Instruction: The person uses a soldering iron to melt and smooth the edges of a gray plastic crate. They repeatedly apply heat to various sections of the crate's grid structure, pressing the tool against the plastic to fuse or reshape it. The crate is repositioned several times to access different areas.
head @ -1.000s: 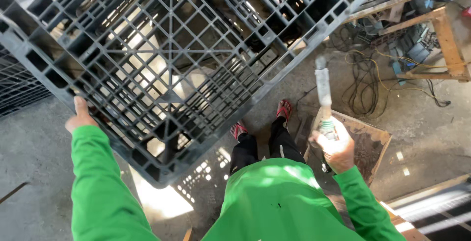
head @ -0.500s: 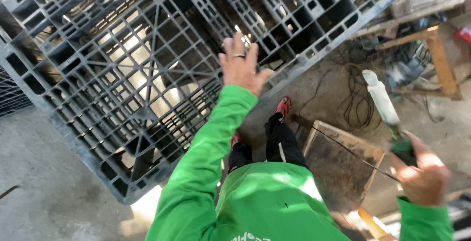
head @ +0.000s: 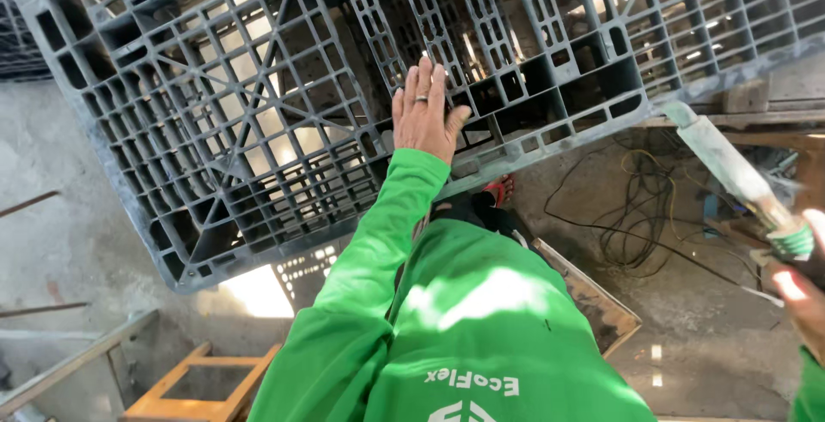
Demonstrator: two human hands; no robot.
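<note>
A large dark grey plastic pallet (head: 258, 130) with a grid of openings is tilted up in front of me and fills the upper part of the head view. My left hand (head: 423, 114), a ring on one finger, presses flat with fingers spread against the pallet's lower edge. My right hand (head: 801, 293), at the right edge and partly cut off, grips the green-wrapped handle of a long flat metal blade (head: 720, 164) that points up and left, its tip near the pallet's rim. I wear a green long-sleeved shirt.
Below are a concrete floor (head: 77, 216), my feet in red sandals (head: 500, 188), a flat wooden board (head: 593, 302) by my legs, tangled cables (head: 636, 216) at right, a wooden stool frame (head: 189, 383) at bottom left, and wooden frames (head: 756, 117) at far right.
My left hand moved from the pallet's left corner to its lower middle edge and lies flat there. My right hand with the blade swung out to the right.
</note>
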